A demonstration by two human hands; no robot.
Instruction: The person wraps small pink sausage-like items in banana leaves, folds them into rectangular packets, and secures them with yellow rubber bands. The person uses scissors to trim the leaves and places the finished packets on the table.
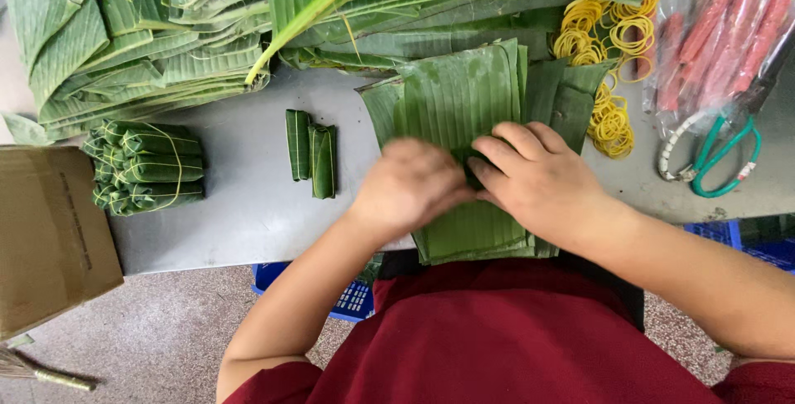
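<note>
A stack of cut banana leaf sheets (pixel 464 93) lies on the grey table (pixel 240 197) in front of me. Both hands rest on the top sheet, fingertips meeting over a small dark green fold of leaf (pixel 469 168). My left hand (pixel 410 185) is blurred and curled over the fold. My right hand (pixel 538 180) pinches the fold from the right. What lies inside the fold is hidden.
Two small leaf rolls (pixel 312 156) lie left of the stack; a bundle of tied rolls (pixel 145 168) sits further left, beside a cardboard box (pixel 50 238). Piled leaves (pixel 166 31) fill the back. Yellow rubber bands (pixel 609 64), green-handled scissors (pixel 720 151) and bagged pink sausages (pixel 729 31) sit right.
</note>
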